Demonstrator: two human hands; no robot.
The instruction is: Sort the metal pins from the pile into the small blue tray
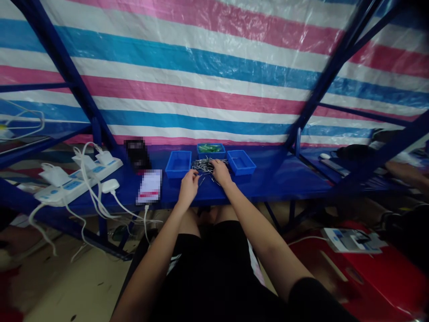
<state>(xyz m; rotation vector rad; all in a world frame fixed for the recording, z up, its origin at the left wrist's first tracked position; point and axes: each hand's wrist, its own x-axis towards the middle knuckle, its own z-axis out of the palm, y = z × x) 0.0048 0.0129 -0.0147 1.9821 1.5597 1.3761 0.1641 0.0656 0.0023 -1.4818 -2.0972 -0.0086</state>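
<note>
Stretching left-right between the worktop's (275, 179) front and back edges, the pile (202, 164) is touched at right by the curled right hand (220, 171); apart, by its near-left corner, the left hand (189, 182) is pinched, contents unclear.

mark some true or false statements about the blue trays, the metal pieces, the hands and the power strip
1. The right hand is on the pile of thin metal pieces. True.
2. The middle tray holds green items. True.
3. The power strip lies to the right of the trays. False: the power strip is to their left.
4. The left hand is inside the right tray. False: the left hand is at the near left edge of the pile.
</note>
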